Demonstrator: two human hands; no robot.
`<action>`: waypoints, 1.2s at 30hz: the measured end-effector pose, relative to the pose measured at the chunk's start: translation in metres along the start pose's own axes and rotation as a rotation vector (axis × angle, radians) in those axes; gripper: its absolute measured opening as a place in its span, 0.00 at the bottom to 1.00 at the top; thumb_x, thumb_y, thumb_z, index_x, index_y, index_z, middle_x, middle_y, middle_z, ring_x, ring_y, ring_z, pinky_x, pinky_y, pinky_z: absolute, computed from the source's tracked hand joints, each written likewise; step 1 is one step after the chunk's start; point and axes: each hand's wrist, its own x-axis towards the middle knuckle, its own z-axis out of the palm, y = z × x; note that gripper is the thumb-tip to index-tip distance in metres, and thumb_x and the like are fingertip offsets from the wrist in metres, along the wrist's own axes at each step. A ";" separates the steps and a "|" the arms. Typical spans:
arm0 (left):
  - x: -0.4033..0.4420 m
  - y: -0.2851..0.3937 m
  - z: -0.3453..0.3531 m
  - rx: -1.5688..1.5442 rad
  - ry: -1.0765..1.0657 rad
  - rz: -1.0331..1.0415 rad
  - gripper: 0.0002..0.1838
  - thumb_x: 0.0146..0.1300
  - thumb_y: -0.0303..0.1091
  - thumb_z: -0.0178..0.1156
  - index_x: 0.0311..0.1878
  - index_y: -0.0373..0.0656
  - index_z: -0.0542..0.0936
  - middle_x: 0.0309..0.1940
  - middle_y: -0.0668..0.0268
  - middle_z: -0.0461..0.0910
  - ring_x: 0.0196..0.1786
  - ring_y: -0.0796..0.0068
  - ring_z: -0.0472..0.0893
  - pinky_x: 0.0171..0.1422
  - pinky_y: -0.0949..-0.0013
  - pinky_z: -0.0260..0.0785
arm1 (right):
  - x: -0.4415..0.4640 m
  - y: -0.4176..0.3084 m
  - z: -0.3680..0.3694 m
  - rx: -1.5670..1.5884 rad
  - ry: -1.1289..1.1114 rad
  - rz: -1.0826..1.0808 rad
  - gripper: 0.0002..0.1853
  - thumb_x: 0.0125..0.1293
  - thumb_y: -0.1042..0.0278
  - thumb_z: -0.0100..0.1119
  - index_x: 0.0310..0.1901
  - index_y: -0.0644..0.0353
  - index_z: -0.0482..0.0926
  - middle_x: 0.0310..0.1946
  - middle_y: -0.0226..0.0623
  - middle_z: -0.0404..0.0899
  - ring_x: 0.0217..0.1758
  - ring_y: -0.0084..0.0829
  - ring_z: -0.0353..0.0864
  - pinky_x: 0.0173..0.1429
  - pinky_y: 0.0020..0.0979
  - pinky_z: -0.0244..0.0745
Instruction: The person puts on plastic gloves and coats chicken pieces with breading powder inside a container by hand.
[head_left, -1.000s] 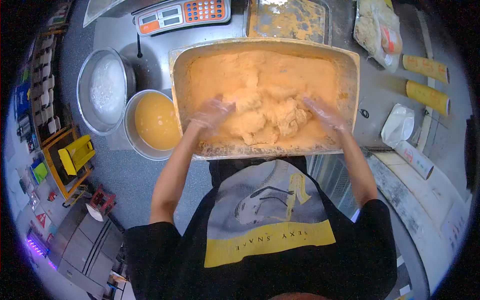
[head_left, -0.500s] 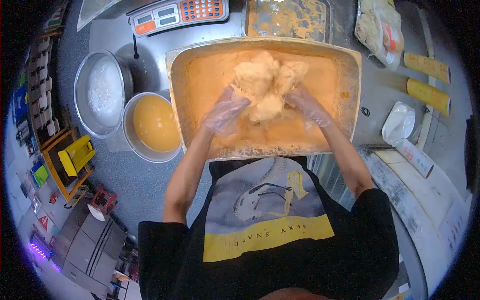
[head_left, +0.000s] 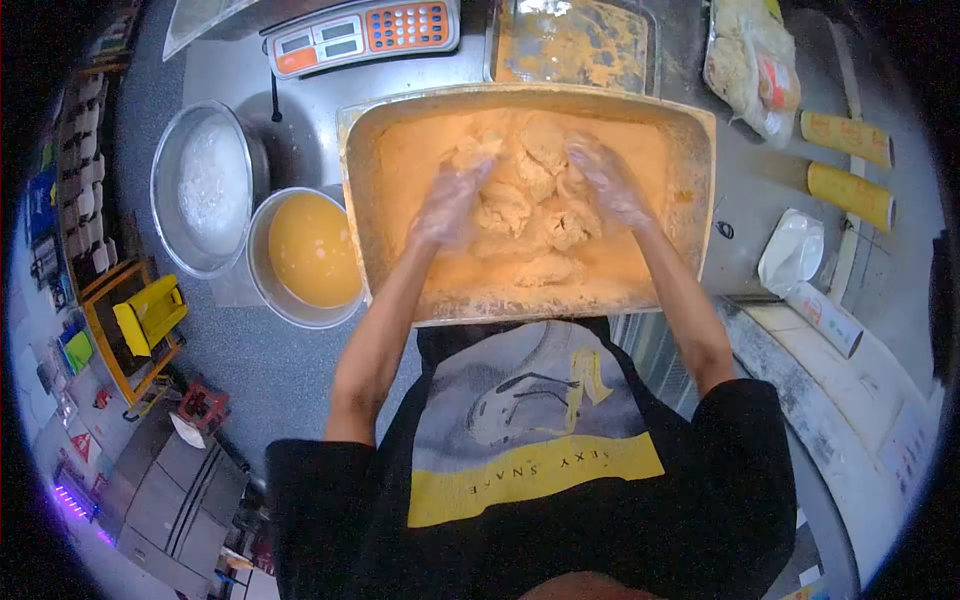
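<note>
Inside the tub [head_left: 692, 150], bunched pieces [head_left: 540, 150] have spread apart.

Black T-shirt [head_left: 530, 550], short sleeves [head_left: 318, 485]; grey, yellow print [head_left: 540, 425]; clear gloves [head_left: 450, 205].

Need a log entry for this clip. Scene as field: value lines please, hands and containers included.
left hand: clear glove, motion-blurred, at left side of coated pieces; grip unclear
right hand: clear glove, blurred, at their right side; grip unclear
tub: holds the pieces and orange powder
pot: left of tub, holds yellow-orange liquid
metal bowl: beyond pot, whitish contents, not identifiable
behind tub: scale, residue-covered tray
far right: two yellow rolls
</note>
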 end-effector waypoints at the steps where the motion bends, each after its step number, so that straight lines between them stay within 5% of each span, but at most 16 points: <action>1: 0.006 0.011 -0.001 -0.470 0.023 -0.085 0.39 0.64 0.47 0.59 0.74 0.43 0.57 0.71 0.57 0.63 0.73 0.62 0.63 0.79 0.56 0.47 | 0.001 0.007 0.006 -0.130 -0.094 -0.218 0.28 0.73 0.53 0.46 0.68 0.60 0.65 0.71 0.41 0.62 0.75 0.36 0.60 0.77 0.35 0.51; 2: 0.013 0.027 -0.008 -0.938 0.051 -0.164 0.41 0.67 0.55 0.55 0.75 0.42 0.56 0.73 0.57 0.60 0.75 0.61 0.59 0.80 0.55 0.45 | -0.002 -0.003 0.011 -0.200 -0.142 -0.327 0.29 0.74 0.51 0.44 0.69 0.60 0.65 0.72 0.40 0.61 0.75 0.36 0.59 0.78 0.35 0.49; 3: 0.015 0.038 -0.006 -0.938 0.047 -0.165 0.41 0.67 0.55 0.55 0.75 0.42 0.56 0.73 0.57 0.60 0.75 0.61 0.59 0.80 0.55 0.45 | -0.005 -0.014 0.016 -0.264 -0.183 -0.440 0.29 0.75 0.49 0.42 0.69 0.61 0.64 0.72 0.40 0.60 0.76 0.36 0.58 0.79 0.35 0.48; 5: 0.022 0.054 -0.009 -1.044 0.070 -0.125 0.44 0.65 0.69 0.46 0.72 0.42 0.63 0.75 0.54 0.57 0.77 0.63 0.55 0.79 0.63 0.44 | -0.018 -0.084 0.027 -0.010 -0.138 0.082 0.28 0.75 0.50 0.43 0.66 0.62 0.68 0.72 0.39 0.61 0.73 0.36 0.62 0.76 0.35 0.54; 9: -0.019 0.073 -0.032 -1.248 0.094 -0.221 0.43 0.66 0.69 0.45 0.70 0.41 0.67 0.72 0.53 0.63 0.76 0.66 0.58 0.77 0.64 0.49 | -0.027 -0.049 0.010 0.176 -0.263 0.152 0.29 0.74 0.47 0.43 0.65 0.62 0.70 0.71 0.38 0.62 0.73 0.34 0.63 0.75 0.34 0.57; 12: -0.040 0.043 -0.052 -0.722 0.014 -0.289 0.40 0.67 0.67 0.46 0.69 0.43 0.68 0.67 0.52 0.70 0.75 0.66 0.59 0.75 0.63 0.53 | -0.056 -0.030 -0.021 0.723 -0.438 0.266 0.30 0.75 0.45 0.42 0.65 0.63 0.69 0.71 0.36 0.63 0.74 0.32 0.59 0.77 0.33 0.53; 14: -0.046 0.039 -0.060 -0.267 -0.160 -0.491 0.36 0.68 0.64 0.47 0.68 0.46 0.70 0.61 0.51 0.76 0.75 0.66 0.59 0.72 0.62 0.57 | -0.071 -0.031 -0.039 -0.008 -0.265 0.236 0.36 0.72 0.39 0.44 0.67 0.65 0.66 0.71 0.39 0.62 0.76 0.34 0.56 0.77 0.35 0.50; 15: -0.044 0.026 -0.051 -0.272 -0.157 -0.490 0.36 0.68 0.64 0.47 0.68 0.46 0.70 0.61 0.51 0.76 0.75 0.66 0.59 0.72 0.62 0.57 | -0.074 -0.018 -0.038 -0.013 -0.266 0.236 0.36 0.72 0.39 0.44 0.67 0.65 0.66 0.71 0.39 0.62 0.76 0.34 0.56 0.77 0.35 0.50; 17: -0.037 -0.010 -0.020 0.074 -0.430 -0.015 0.33 0.67 0.61 0.49 0.70 0.52 0.69 0.68 0.52 0.69 0.76 0.65 0.56 0.75 0.60 0.54 | -0.076 0.016 -0.023 0.035 -0.302 0.272 0.42 0.68 0.37 0.51 0.69 0.66 0.61 0.71 0.44 0.61 0.76 0.37 0.56 0.76 0.36 0.54; 18: -0.042 -0.011 -0.012 0.070 -0.438 -0.022 0.33 0.67 0.61 0.49 0.70 0.52 0.69 0.68 0.52 0.69 0.76 0.65 0.56 0.75 0.60 0.54 | -0.078 0.020 -0.017 0.040 -0.309 0.279 0.42 0.68 0.37 0.51 0.69 0.66 0.61 0.71 0.44 0.61 0.76 0.37 0.56 0.76 0.36 0.54; 21: -0.044 0.000 0.006 -0.738 -0.465 -0.019 0.35 0.67 0.59 0.53 0.71 0.49 0.66 0.74 0.57 0.59 0.77 0.65 0.55 0.77 0.59 0.49 | -0.067 0.008 0.006 0.035 -0.355 0.335 0.46 0.63 0.39 0.61 0.71 0.66 0.57 0.69 0.49 0.62 0.74 0.36 0.58 0.75 0.36 0.55; 24: -0.030 0.025 0.040 -1.239 -0.421 -0.335 0.36 0.65 0.50 0.61 0.72 0.45 0.64 0.77 0.62 0.50 0.78 0.65 0.52 0.79 0.59 0.42 | -0.065 -0.024 0.021 0.259 -0.427 0.214 0.43 0.62 0.49 0.67 0.70 0.65 0.58 0.66 0.48 0.65 0.71 0.33 0.61 0.75 0.36 0.55; 27: -0.023 0.032 0.038 -1.500 -0.382 -0.282 0.38 0.64 0.52 0.63 0.68 0.35 0.65 0.61 0.57 0.74 0.64 0.68 0.73 0.65 0.64 0.69 | -0.062 -0.038 0.020 0.402 -0.434 0.127 0.41 0.60 0.58 0.71 0.69 0.64 0.60 0.64 0.44 0.67 0.65 0.30 0.68 0.70 0.34 0.65; 30: -0.017 0.049 -0.007 -1.000 -0.222 -0.149 0.34 0.62 0.49 0.65 0.67 0.42 0.70 0.65 0.62 0.72 0.67 0.60 0.70 0.70 0.65 0.61 | -0.064 -0.039 0.013 0.246 -0.396 0.104 0.37 0.61 0.66 0.70 0.68 0.62 0.61 0.61 0.38 0.71 0.58 0.27 0.75 0.61 0.30 0.73; 32: -0.012 0.064 -0.034 -0.592 0.000 0.236 0.35 0.58 0.42 0.69 0.65 0.36 0.68 0.55 0.61 0.79 0.56 0.70 0.79 0.61 0.67 0.71 | -0.067 -0.053 0.006 0.380 -0.344 0.005 0.36 0.62 0.73 0.67 0.70 0.62 0.61 0.64 0.40 0.68 0.59 0.26 0.74 0.62 0.29 0.72; 36: -0.043 0.071 -0.058 -0.106 0.097 0.119 0.32 0.57 0.40 0.69 0.62 0.37 0.71 0.52 0.57 0.81 0.58 0.68 0.78 0.62 0.65 0.70 | -0.069 -0.038 -0.026 0.461 -0.376 -0.034 0.31 0.63 0.71 0.66 0.66 0.64 0.67 0.65 0.40 0.68 0.62 0.28 0.73 0.62 0.30 0.73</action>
